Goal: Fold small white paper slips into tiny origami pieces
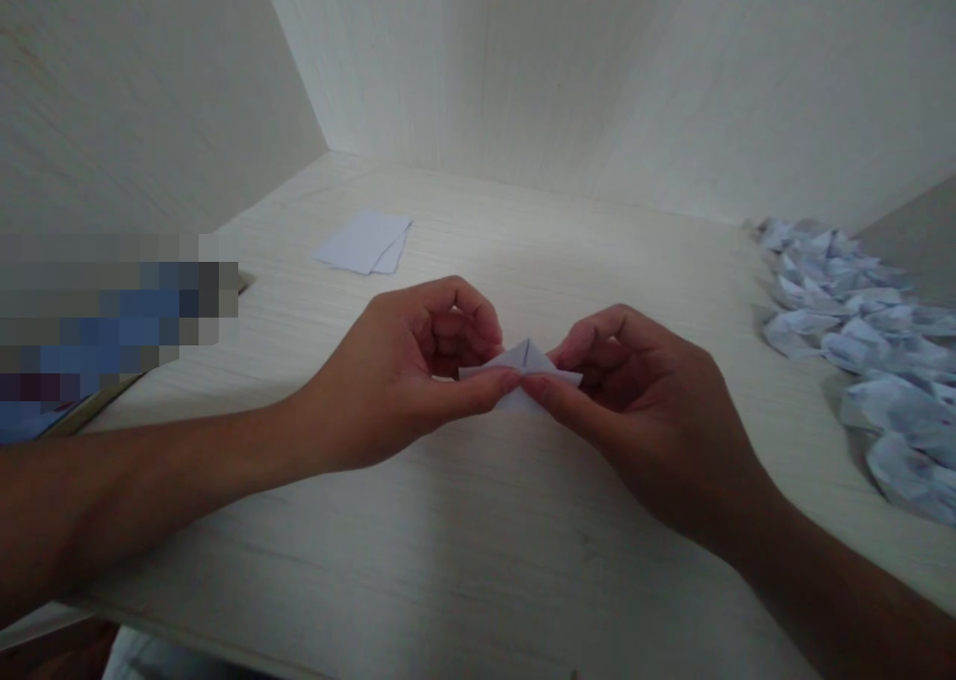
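A small piece of folded white paper (pixel 529 355) is held up between both hands over the table, its peak pointing away from me and a crease running down its middle. My left hand (pixel 418 361) pinches its left side, thumb along the near edge and fingers curled behind. On the other side, my right hand (pixel 642 381) grips it the same way. Both thumb tips nearly meet at the paper's centre. The fingertips behind the paper are partly hidden.
Two or so flat white paper sheets (pixel 365 240) lie overlapped at the back left of the pale table (pixel 448 561). Along the right edge sits a pile of folded white paper pieces (pixel 858 312). A blurred-out blue object (pixel 112 332) rests at the left. Pale walls (pixel 523 83) enclose the back.
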`<state>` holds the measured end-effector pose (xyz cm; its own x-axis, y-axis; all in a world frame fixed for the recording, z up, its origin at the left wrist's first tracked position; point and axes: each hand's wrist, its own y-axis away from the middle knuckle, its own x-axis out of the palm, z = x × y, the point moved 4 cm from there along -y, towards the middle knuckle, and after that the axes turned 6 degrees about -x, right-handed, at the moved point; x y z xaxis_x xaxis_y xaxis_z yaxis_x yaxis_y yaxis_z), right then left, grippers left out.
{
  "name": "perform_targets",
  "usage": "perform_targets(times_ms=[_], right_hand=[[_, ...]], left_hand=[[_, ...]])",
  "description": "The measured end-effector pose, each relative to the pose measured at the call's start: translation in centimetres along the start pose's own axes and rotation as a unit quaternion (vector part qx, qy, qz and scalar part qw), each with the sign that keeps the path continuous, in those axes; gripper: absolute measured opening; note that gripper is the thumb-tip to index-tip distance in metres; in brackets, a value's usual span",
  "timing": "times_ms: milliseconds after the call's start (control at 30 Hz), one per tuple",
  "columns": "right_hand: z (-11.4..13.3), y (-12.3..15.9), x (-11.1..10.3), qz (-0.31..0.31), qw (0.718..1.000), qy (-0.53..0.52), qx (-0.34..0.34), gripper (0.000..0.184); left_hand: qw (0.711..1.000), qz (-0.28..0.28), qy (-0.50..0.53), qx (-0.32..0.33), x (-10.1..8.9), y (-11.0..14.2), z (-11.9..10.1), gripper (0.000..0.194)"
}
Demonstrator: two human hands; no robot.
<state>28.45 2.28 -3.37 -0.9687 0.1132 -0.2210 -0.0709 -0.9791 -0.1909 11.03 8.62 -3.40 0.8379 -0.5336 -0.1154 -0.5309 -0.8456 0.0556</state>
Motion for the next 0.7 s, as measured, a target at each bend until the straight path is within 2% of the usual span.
perform_targets(times_ms=[100,333,700], right_hand=[[-0.3,0.0,0.1,0.017,1.0,-0.005,0.021,0.033],[-0.9,-0.2,0.3,0.037,0.998,-0.021,0.045,0.033],[-1.1,-0.6,-0.4,0.047,0.997,0.003,0.061,0.03]], left_hand=[[0.999,0.028,0.01,-0.015,0.2,-0.1,0.3,0.022],[0.999,0.028,-0.009,-0.039,0.0,-0.1,0.4,0.02],[0.996,0.042,-0.012,-0.083,0.1,-0.1,0.5,0.024]])
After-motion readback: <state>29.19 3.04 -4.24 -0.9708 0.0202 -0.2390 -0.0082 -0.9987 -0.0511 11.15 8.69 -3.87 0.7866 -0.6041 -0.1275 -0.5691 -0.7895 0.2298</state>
